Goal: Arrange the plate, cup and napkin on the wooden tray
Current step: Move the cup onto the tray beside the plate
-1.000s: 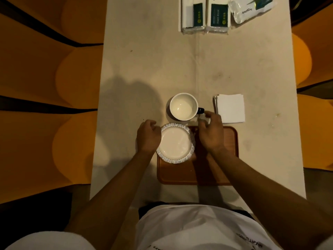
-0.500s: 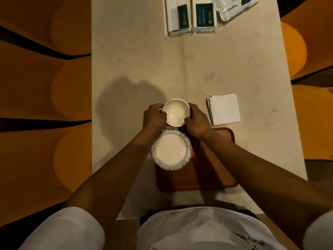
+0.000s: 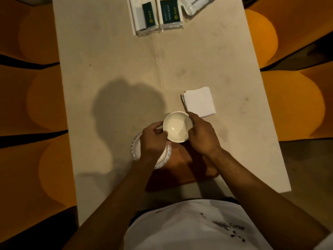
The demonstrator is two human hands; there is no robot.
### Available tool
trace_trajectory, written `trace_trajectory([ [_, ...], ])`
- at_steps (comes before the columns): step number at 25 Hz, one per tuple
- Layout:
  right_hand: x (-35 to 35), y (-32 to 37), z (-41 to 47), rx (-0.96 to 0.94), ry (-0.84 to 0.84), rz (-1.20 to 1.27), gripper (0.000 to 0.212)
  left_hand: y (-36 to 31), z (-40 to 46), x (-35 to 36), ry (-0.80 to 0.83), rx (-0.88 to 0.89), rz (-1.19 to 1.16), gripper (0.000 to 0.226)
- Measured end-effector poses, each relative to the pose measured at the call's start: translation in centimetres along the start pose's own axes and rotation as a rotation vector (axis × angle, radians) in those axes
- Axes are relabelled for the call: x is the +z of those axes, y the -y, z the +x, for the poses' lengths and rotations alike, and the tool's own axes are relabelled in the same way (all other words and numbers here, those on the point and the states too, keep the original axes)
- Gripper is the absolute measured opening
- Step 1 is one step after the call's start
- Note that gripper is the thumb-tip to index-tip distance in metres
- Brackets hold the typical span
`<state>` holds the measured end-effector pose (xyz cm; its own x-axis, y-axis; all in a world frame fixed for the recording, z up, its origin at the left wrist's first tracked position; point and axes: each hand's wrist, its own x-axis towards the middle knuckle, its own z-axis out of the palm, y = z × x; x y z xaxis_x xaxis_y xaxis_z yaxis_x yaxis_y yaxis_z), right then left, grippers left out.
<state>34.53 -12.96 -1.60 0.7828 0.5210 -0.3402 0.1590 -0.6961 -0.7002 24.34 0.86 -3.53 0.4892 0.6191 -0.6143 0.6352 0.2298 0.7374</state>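
Note:
A white cup (image 3: pixel 177 127) is held between both hands above the far edge of the wooden tray (image 3: pixel 182 165). My left hand (image 3: pixel 153 139) grips its left side and my right hand (image 3: pixel 201 134) grips its right side, hiding the handle. The white plate (image 3: pixel 166 156) with a ribbed rim sits on the tray's left end, mostly covered by my left hand and wrist. A folded white napkin (image 3: pixel 199 101) lies on the table just beyond the tray's right end, touching nothing.
The beige table (image 3: pixel 126 69) carries two wrapped tissue packs (image 3: pixel 156 15) and a white pouch (image 3: pixel 196 4) at its far edge. Orange seats (image 3: pixel 36 105) line both sides. My arms cover much of the tray.
Both hands left the plate and tray, closed on the cup, and carried it back toward me and rightward to the tray's far edge. The head camera shifted as well.

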Motion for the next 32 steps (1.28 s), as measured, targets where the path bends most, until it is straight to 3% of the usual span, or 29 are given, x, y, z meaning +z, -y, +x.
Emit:
trace_trajectory([
  [3,-2.1,-2.5,-1.5,0.095,0.062,-0.011,0.053,1.0,-1.4,3.0,0.041,-0.061,-0.057,0.042],
  [7,-3.8,-3.9,-2.2,0.114,0.048,0.035,0.057,1.6,-1.6,5.6,0.074,-0.038,0.062,0.043],
  [10,-4.0,-4.9,-2.2,0.126,0.053,0.047,0.049,1.5,-1.6,6.5,0.063,-0.035,0.105,0.042],
  [24,-4.6,-5.9,-0.7,0.071,0.139,0.069,0.063,1.1,-1.4,6.7,0.021,0.070,0.184,0.043],
  [32,-3.6,-6.4,-0.6,0.051,0.149,0.084,0.058,1.7,-1.0,6.1,0.040,0.058,0.206,0.042],
])
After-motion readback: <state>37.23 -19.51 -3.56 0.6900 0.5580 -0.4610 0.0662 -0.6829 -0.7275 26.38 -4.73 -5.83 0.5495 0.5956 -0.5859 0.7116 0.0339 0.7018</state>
